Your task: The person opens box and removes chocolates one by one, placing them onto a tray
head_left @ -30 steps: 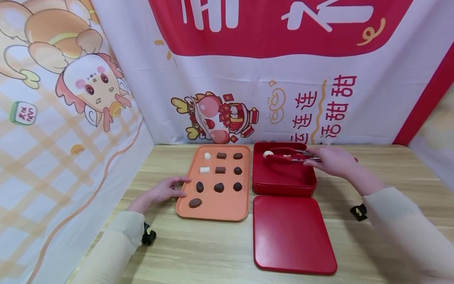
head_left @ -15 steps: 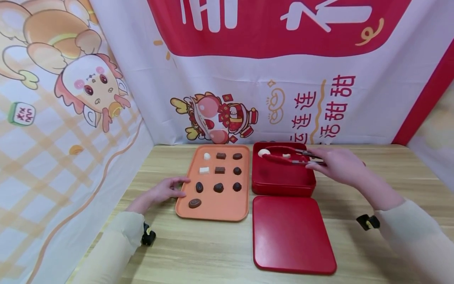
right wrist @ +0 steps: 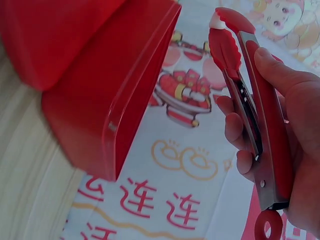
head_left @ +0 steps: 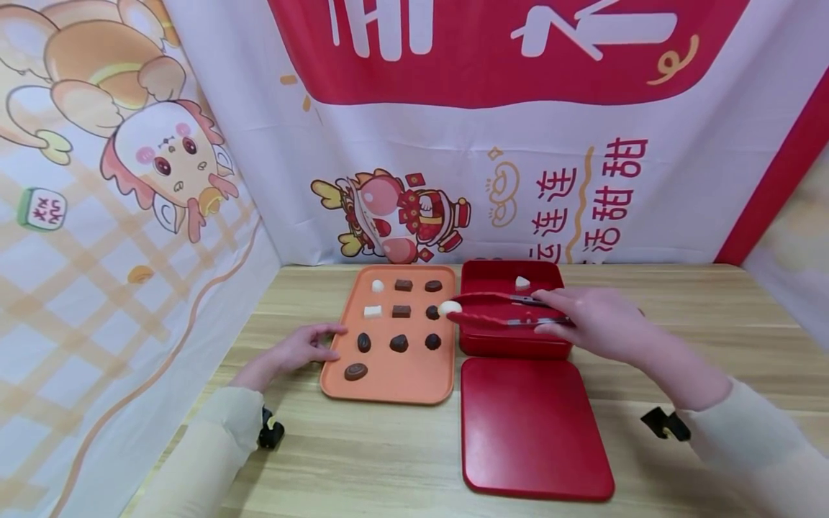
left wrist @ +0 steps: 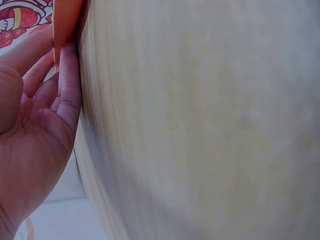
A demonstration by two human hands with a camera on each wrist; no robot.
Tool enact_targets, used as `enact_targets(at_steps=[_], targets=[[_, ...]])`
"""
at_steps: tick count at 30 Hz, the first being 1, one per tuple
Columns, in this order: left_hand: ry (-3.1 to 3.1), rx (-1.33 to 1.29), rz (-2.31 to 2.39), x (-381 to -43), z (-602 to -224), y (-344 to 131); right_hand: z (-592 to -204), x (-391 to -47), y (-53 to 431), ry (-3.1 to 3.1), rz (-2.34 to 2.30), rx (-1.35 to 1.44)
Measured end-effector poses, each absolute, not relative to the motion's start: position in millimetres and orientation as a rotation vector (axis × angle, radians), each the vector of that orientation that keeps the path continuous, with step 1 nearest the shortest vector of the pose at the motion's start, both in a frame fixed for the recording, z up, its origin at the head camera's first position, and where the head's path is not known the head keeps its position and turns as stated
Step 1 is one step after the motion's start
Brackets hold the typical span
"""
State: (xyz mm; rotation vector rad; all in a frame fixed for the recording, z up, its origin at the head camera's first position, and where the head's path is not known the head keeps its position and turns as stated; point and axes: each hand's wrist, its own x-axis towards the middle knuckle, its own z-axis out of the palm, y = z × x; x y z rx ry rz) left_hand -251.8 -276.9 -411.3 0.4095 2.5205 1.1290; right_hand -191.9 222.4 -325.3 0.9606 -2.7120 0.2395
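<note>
My right hand (head_left: 605, 324) grips red-tipped metal tongs (right wrist: 267, 135), their ends closed on a round white chocolate (head_left: 450, 308). That chocolate is above the right edge of the orange tray (head_left: 414, 381), partly covering a dark chocolate (head_left: 432, 313). My left hand (head_left: 304, 347) touches the tray's left edge, fingers fairly straight; in the left wrist view this hand (left wrist: 40, 120) lies low beside the tray's rim. Brown, dark and white chocolates stand in rows on the tray, among them an oval swirled one (head_left: 355, 371) at the front left.
A deep red box (head_left: 518, 348) stands right of the tray with a small white piece (head_left: 522, 283) inside. Its red lid (head_left: 537, 432) lies flat in front of it. A printed cloth (head_left: 388, 129) hangs behind the wooden table (head_left: 363, 460).
My right hand has lowered a little, and the tongs have carried the white chocolate left out of the red box to the tray's right edge. My left hand stays at the tray.
</note>
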Motion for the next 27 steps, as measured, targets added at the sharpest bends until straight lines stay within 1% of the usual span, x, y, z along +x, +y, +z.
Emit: enact_targets(at_steps=[7,12,19,27], targets=[[2.557,0.395,1.098,-262,-433,-287,-333,-186,207,-2.75,0.249,0.999],[2.553,0.367,1.097,-262,-433,-287,-339,-184,198,-2.765,0.217,1.039],[2.542,0.407,1.115,-261,-432,-286,-345,-181,183,-2.776,0.228,1.12],[2.545,0.391,1.122,-262,-430,-286,-352,-182,170,-2.782,0.217,1.193]])
